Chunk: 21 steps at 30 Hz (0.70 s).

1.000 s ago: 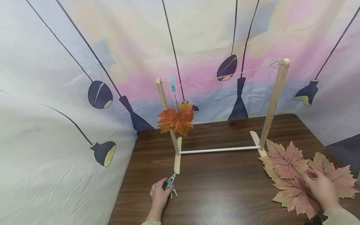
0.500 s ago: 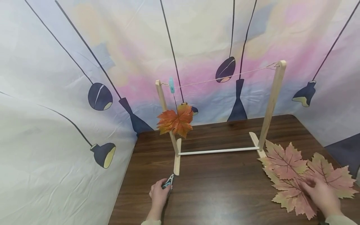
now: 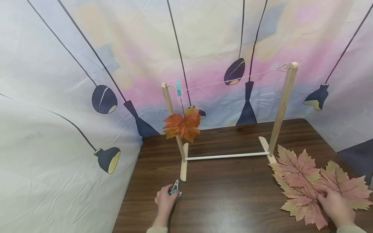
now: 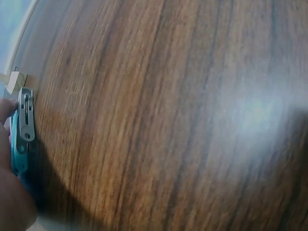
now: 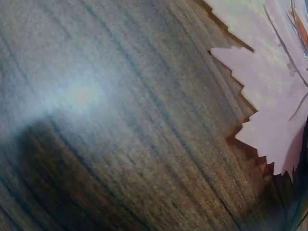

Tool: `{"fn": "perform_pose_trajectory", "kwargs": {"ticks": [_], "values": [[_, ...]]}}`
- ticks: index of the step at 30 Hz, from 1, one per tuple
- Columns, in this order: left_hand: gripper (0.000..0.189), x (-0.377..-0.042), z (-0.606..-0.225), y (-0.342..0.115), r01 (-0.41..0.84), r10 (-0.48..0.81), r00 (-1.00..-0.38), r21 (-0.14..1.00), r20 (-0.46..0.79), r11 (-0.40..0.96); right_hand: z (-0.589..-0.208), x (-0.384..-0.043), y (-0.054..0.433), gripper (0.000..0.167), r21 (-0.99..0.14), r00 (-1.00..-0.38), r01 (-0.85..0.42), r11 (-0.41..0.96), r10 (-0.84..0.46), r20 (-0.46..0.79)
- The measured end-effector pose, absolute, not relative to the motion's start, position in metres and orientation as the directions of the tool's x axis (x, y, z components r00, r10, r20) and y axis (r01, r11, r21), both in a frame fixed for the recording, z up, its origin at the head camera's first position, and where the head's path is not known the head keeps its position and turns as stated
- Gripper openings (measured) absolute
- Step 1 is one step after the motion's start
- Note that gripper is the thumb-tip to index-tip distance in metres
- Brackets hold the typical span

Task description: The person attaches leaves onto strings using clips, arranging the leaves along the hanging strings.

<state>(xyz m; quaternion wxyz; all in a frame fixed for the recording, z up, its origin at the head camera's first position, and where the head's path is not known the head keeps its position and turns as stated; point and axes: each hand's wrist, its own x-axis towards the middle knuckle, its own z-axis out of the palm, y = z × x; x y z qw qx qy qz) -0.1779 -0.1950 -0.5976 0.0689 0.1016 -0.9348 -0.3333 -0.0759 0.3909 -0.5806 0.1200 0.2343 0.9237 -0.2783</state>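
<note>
At the table's left front, my left hand [image 3: 165,201] grips small clothespins [image 3: 174,187]; a pale grey one [image 4: 27,115] and a teal one [image 4: 18,154] show in the left wrist view. On the right, my right hand [image 3: 336,205] pinches the pink-and-green maple leaves [image 3: 306,204], thumb and forefinger curled; which leaf is between them is hard to tell. The right wrist view catches one leaf's jagged edge [image 5: 269,96], the hand itself out of sight. An orange maple leaf [image 3: 183,124] hangs from a light blue clothespin [image 3: 178,88] on a string.
A wooden stand with two posts [image 3: 282,110] carries the string [image 3: 221,83] across its top and a white rod [image 3: 227,156] low down. It stands on a dark wooden table [image 3: 227,191]. Behind is a cloth backdrop [image 3: 131,48] printed with lamps.
The clothespins have turned and drawn closer into my left hand. My right hand and the pink leaves have shifted slightly, the rightmost leaf a little lower. The hanging orange leaf stays put.
</note>
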Motion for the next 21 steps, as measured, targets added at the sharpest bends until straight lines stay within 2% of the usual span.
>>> {"fn": "perform_pose_trajectory", "kwargs": {"ticks": [8,21], "values": [[0.05,-0.176,-0.596,-0.195,-0.12,-0.191,-0.98,0.602,0.055,0.789,-0.58,-0.072,0.388,0.042,-0.437,-0.849,0.521,0.733,0.395,-0.351],[0.032,-0.183,-0.592,-0.183,-0.203,-0.295,-0.953,0.572,0.072,0.795,-0.575,-0.07,0.376,0.03,-0.391,-0.833,0.552,0.736,0.509,-0.218]]}}
